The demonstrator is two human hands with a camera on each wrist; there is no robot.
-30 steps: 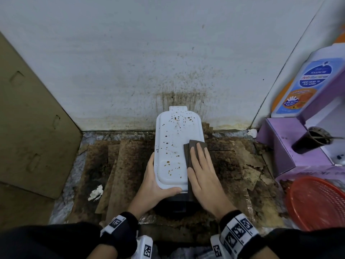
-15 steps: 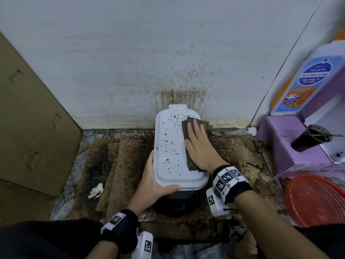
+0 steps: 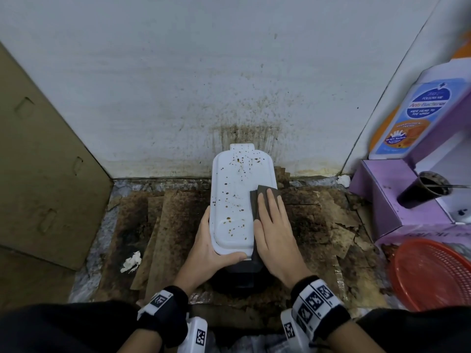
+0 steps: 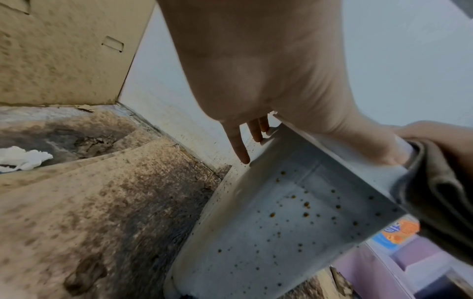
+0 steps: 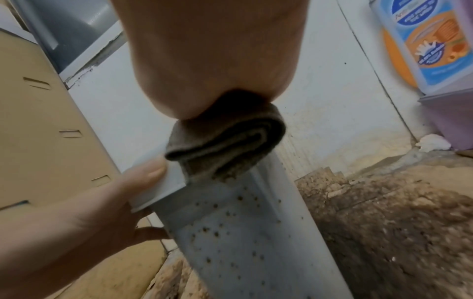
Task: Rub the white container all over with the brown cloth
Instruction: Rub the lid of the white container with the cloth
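Your left hand (image 3: 207, 247) grips the near left corner of the spotted white container (image 3: 235, 200), your right hand (image 3: 276, 234) flat, fingers straight, presses the folded brown cloth (image 3: 260, 197) on its right edge

Both forearms reach forward from the bottom of the head view, each wrist wearing a black band with white marker blocks. The left hand (image 3: 211, 250) wraps the near left corner of the white container (image 3: 233, 200), thumb lying across the near end of its top and fingers running down the left side, a steadying grip. The right hand (image 3: 276, 235) lies palm down with fingers straight and close together, pressing the folded brown cloth (image 3: 258, 200) flat against the container's right edge; its thumb rests along the top surface.
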